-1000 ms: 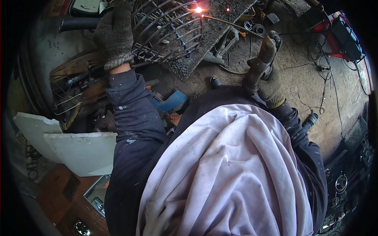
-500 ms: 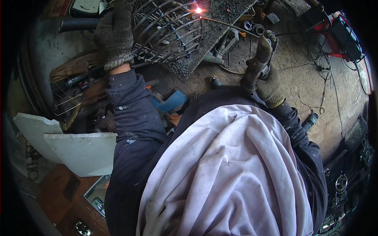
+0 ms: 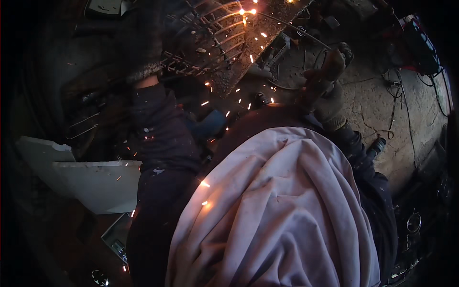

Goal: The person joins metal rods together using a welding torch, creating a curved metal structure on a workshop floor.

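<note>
- Sparks (image 3: 252, 58) scatter from the glowing tip of the rod (image 3: 287, 23), some showing against our cloth (image 3: 282, 210).
- Our right hand (image 3: 330, 101) clasps the holder (image 3: 332, 64).
- Our left hand (image 3: 146, 48), in shadow, is beside the grille (image 3: 231, 49); we cannot tell its grip.
- We see the grille over the slab (image 3: 275, 28).

Left hand (image 3: 147, 45) and right hand (image 3: 329, 104) in drab knit work gloves (image 3: 145, 71). Dark sleeves (image 3: 167, 119), left one white-specked (biggest blotch (image 3: 158, 171) near the elbow). Pale mauve cloth (image 3: 282, 205) draped down the front in deep folds, dark clothing (image 3: 267, 115) underneath.
</note>
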Available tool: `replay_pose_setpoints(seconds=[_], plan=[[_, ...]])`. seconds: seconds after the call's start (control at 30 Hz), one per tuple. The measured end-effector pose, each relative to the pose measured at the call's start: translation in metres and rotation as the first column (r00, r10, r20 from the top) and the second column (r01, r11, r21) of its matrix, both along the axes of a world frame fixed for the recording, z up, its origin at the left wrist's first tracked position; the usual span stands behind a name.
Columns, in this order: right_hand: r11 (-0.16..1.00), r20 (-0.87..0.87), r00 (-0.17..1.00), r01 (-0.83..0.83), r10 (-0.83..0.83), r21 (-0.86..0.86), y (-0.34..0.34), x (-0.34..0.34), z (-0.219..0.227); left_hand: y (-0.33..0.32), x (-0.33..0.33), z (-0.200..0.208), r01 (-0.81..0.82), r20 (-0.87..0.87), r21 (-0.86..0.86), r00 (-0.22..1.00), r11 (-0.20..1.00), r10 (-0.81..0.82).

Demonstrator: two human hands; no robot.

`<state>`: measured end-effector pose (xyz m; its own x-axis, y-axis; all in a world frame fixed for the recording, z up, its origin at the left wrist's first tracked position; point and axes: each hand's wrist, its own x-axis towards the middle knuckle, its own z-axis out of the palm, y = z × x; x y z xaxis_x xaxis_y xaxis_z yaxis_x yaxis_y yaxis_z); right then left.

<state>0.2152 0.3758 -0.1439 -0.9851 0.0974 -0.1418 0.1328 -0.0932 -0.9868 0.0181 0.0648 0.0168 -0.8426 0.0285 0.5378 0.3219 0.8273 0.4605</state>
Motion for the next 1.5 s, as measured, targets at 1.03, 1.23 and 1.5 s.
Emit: replay_pose_setpoints(seconds=[1.03, 1.23, 1.5], plan=[[0.992, -0.066, 0.996, -0.056, 0.064, 0.114, -0.001, -0.003, 0.005, 0.005, -0.002, 0.003, 0.009, 0.041, -0.039, 0.999, 0.999, -0.007], [0.954, 0.143, 0.978, -0.104, 0.149, -0.282, 0.006, -0.008, -0.003, 0.011, -0.002, 0.008, -0.027, 0.062, -0.085, 0.998, 0.996, 0.032], [0.996, -0.102, 0.993, -0.048, 0.055, 0.07, -0.003, -0.002, 0.008, 0.024, 0.007, 0.008, -0.045, 0.088, 0.085, 0.995, 0.995, 0.038]])
